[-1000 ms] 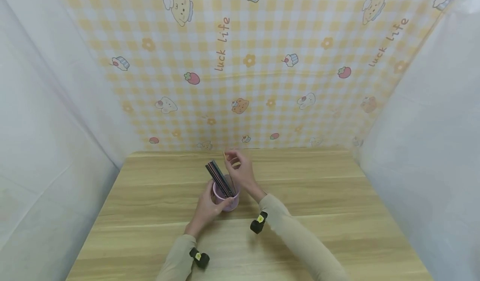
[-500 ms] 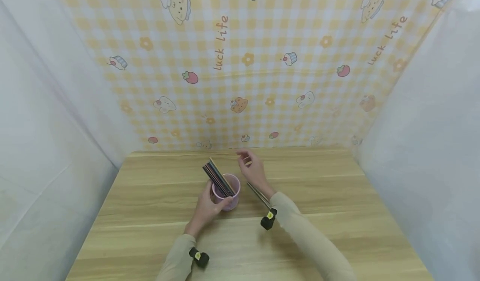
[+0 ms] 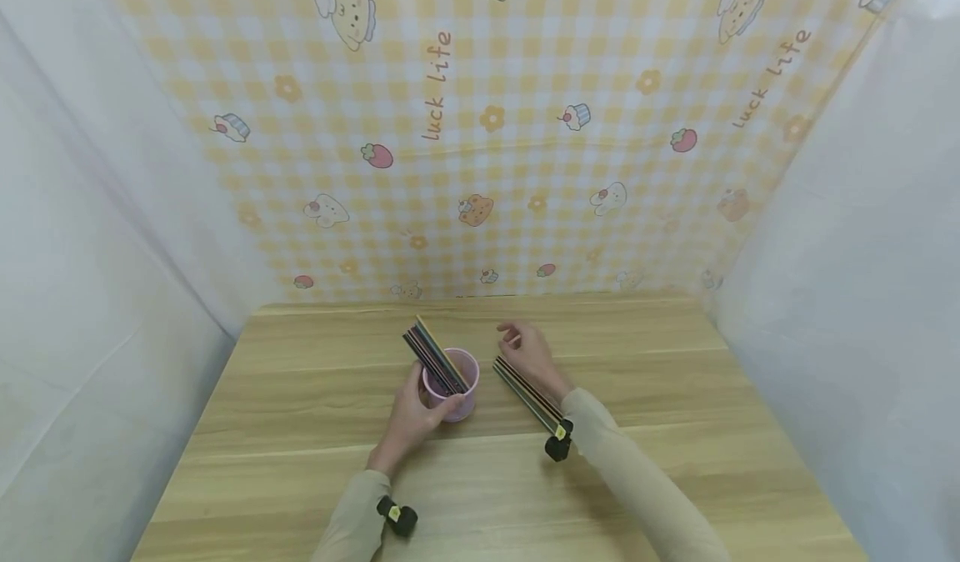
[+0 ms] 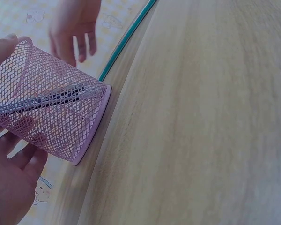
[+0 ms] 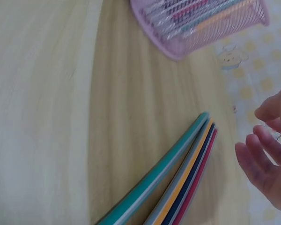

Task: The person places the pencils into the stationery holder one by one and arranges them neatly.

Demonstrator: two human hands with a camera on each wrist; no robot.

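My left hand (image 3: 411, 416) grips a pink mesh pen cup (image 3: 459, 408), its thumb at the near rim and its fingers round the far side. The cup stands upright on the table in the head view. Several colored pencils (image 3: 437, 358) lean out of it to the left. To the right of the cup, my right hand (image 3: 528, 352) hovers over loose pencils lying on the table, its fingers loosely bent with nothing visible between them. In the right wrist view these are a green pencil (image 5: 161, 164), a yellow pencil (image 5: 185, 176), a dark blue one and a red pencil (image 5: 196, 176).
The wooden table (image 3: 315, 429) extends to both sides and toward me. A yellow checked cloth (image 3: 480, 162) with cartoon prints hangs at the back. White sheets (image 3: 97, 295) close off the left and right.
My right hand has let go of a yellow pencil, which now leans in the cup with the others. That hand has moved right, over the loose pencils. My left hand stays on the cup.
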